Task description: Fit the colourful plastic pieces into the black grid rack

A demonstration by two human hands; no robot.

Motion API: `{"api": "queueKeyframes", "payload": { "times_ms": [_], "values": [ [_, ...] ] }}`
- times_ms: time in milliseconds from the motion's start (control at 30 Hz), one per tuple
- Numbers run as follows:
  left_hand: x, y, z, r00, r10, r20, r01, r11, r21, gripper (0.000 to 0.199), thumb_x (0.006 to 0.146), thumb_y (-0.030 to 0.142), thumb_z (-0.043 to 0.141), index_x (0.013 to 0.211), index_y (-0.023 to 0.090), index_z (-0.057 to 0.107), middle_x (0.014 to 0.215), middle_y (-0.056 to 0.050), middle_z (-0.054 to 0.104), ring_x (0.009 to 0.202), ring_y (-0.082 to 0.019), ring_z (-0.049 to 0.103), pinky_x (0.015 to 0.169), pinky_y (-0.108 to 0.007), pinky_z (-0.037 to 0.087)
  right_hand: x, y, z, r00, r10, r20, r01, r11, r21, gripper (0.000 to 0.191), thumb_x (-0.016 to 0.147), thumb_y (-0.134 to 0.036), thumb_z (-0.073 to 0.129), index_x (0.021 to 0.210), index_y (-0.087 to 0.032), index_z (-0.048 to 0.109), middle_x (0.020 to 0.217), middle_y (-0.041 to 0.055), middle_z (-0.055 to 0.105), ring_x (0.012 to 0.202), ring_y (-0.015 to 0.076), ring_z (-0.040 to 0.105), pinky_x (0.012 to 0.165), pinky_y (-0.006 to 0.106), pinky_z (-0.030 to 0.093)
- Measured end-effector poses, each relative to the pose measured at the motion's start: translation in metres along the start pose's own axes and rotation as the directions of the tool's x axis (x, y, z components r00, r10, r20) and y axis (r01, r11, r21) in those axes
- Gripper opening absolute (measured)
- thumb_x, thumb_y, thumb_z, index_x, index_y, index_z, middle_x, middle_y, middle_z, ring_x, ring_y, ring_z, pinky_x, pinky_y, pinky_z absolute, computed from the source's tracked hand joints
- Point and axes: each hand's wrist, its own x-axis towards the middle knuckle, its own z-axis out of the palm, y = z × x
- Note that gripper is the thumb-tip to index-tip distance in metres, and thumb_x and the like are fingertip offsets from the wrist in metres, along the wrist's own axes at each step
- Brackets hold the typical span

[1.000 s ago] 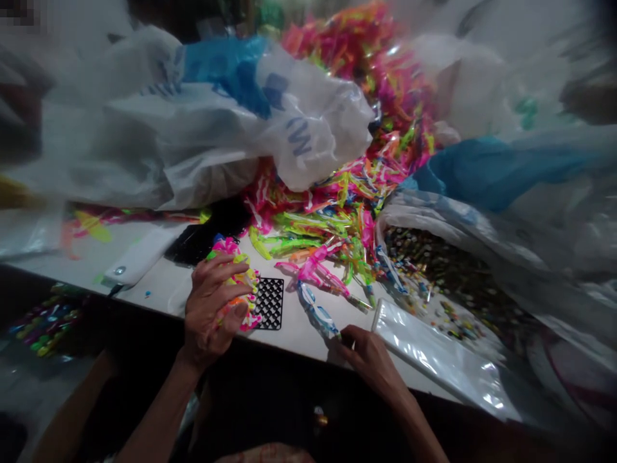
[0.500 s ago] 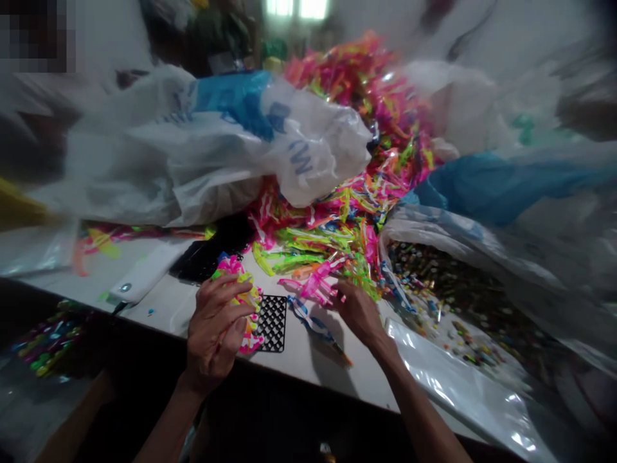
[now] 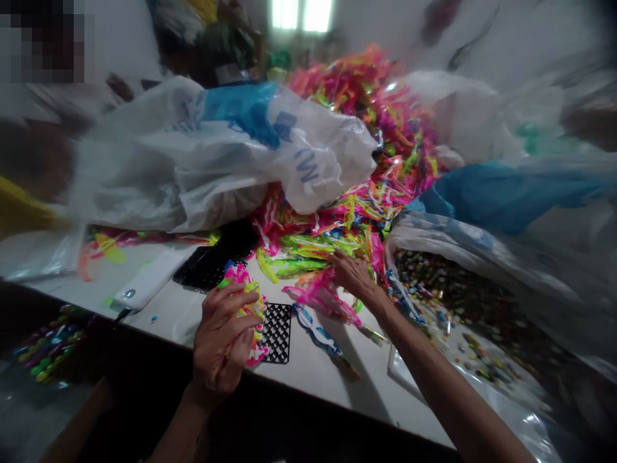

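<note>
My left hand [image 3: 224,341] is closed around a bundle of pink and yellow plastic pieces [image 3: 248,302] with white parts, at the table's front. Right beside it lies a black perforated tray [image 3: 278,334], its left side covered by the bundle. My right hand [image 3: 355,275] reaches over the table, fingers stretched out at the yellow-green plastic pieces [image 3: 301,254], fingertips partly lost among them. Under and left of its wrist lie several pink plastic pieces [image 3: 321,296]. A blue and white piece [image 3: 315,331] lies apart, right of the tray.
A large heap of coloured plastic pieces [image 3: 376,109] rises behind, partly under a white plastic bag [image 3: 159,167]. Dark trays [image 3: 207,260] and a white device [image 3: 144,283] are at left. Small loose parts [image 3: 463,341] spill from an open bag at right.
My right hand has moved up and away from the pink pieces to the yellow-green ones. Pink pieces now lie spread further right. My left hand keeps its hold.
</note>
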Motion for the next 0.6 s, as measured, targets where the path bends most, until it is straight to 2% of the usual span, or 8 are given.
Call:
{"api": "queueKeyframes", "payload": {
  "times_ms": [67,133,233,333,400,467,600],
  "values": [
    [0.000,0.000,0.001,1.000,0.004,-0.014,-0.004,1.000,-0.009,0.023,0.078,0.011,0.046,0.090,0.020,0.064,0.108,-0.006,0.060,0.111,-0.028,0.047,0.094,-0.055,0.034,-0.011,-0.005,-0.006,0.998,0.012,-0.054,-0.008,0.998,0.064,0.031,0.082,-0.012,0.038,0.109,-0.019,0.053,0.099,0.0083,0.059,0.077,0.0174,0.054,0.060,0.026,0.030],
    [0.001,0.001,0.001,1.000,0.004,-0.020,-0.005,1.000,-0.015,0.022,0.078,0.011,0.046,0.088,0.019,0.064,0.107,-0.006,0.060,0.111,-0.029,0.047,0.096,-0.057,0.032,-0.024,-0.013,-0.009,0.997,0.037,-0.062,-0.028,0.989,0.147,0.030,0.083,-0.012,0.036,0.108,-0.017,0.052,0.086,0.0069,0.062,0.069,0.0163,0.052,0.057,0.026,0.026],
    [0.001,0.001,0.003,1.000,0.002,-0.020,-0.002,1.000,-0.016,0.022,0.078,0.011,0.046,0.087,0.019,0.064,0.107,-0.006,0.060,0.111,-0.029,0.047,0.096,-0.058,0.031,-0.042,-0.028,-0.004,1.000,0.013,0.015,-0.017,0.972,0.235,0.026,0.080,-0.012,0.039,0.101,-0.016,0.055,0.077,0.0059,0.062,0.066,0.0152,0.051,0.055,0.026,0.022],
    [0.001,0.000,0.003,1.000,0.001,-0.021,-0.001,1.000,-0.011,0.022,0.078,0.011,0.046,0.086,0.020,0.064,0.106,-0.006,0.061,0.110,-0.028,0.048,0.095,-0.057,0.033,-0.052,-0.035,0.008,0.992,-0.018,0.125,-0.021,0.954,0.299,0.019,0.075,-0.010,0.043,0.086,-0.015,0.058,0.077,0.0063,0.061,0.067,0.0141,0.050,0.054,0.025,0.021],
    [0.002,0.001,0.002,1.000,0.001,-0.018,-0.001,1.000,-0.009,0.022,0.078,0.011,0.046,0.087,0.020,0.064,0.106,-0.006,0.061,0.111,-0.028,0.048,0.095,-0.056,0.033,-0.055,-0.035,0.016,0.987,-0.051,0.152,-0.004,0.939,0.344,0.017,0.074,-0.010,0.044,0.083,-0.016,0.057,0.079,0.0056,0.061,0.066,0.0132,0.050,0.053,0.024,0.021],
    [0.002,0.001,0.002,1.000,0.001,-0.022,-0.001,1.000,-0.011,0.021,0.078,0.011,0.047,0.086,0.019,0.064,0.105,-0.006,0.061,0.110,-0.028,0.048,0.094,-0.056,0.033,-0.058,-0.034,0.022,0.988,-0.095,0.124,0.050,0.944,0.326,0.017,0.077,-0.011,0.044,0.086,-0.016,0.056,0.083,0.0052,0.061,0.066,0.0129,0.050,0.052,0.025,0.019],
    [0.004,0.003,0.003,0.999,-0.012,-0.035,0.012,1.000,-0.008,0.020,0.078,0.013,0.047,0.084,0.019,0.065,0.103,-0.007,0.062,0.109,-0.029,0.048,0.094,-0.056,0.033,-0.062,-0.035,0.030,0.992,-0.107,0.068,0.096,0.986,0.138,0.018,0.083,-0.013,0.041,0.093,-0.016,0.055,0.088,0.0067,0.061,0.065,0.0135,0.051,0.051,0.028,0.014]
  ]
}}
